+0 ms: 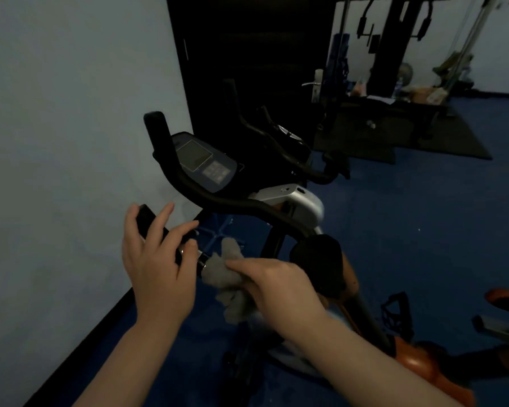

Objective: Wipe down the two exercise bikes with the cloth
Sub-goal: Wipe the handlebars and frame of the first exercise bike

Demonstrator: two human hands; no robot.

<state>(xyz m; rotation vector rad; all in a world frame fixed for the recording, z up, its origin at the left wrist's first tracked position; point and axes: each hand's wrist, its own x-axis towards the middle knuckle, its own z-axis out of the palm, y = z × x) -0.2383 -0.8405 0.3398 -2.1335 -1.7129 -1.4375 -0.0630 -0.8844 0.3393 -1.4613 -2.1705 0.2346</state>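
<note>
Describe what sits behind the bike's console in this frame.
Behind the console stand a dark door with its metal handle and the pale wall. A second handlebar shows dimly against the door; whatever it hides is too dark to tell.

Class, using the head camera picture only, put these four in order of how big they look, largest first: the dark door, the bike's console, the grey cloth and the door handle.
1. Dark door
2. Console and grey cloth: these look alike; the cloth is nearer the camera and partly covered by the right hand, so I won't rank them.
3. Door handle
</note>
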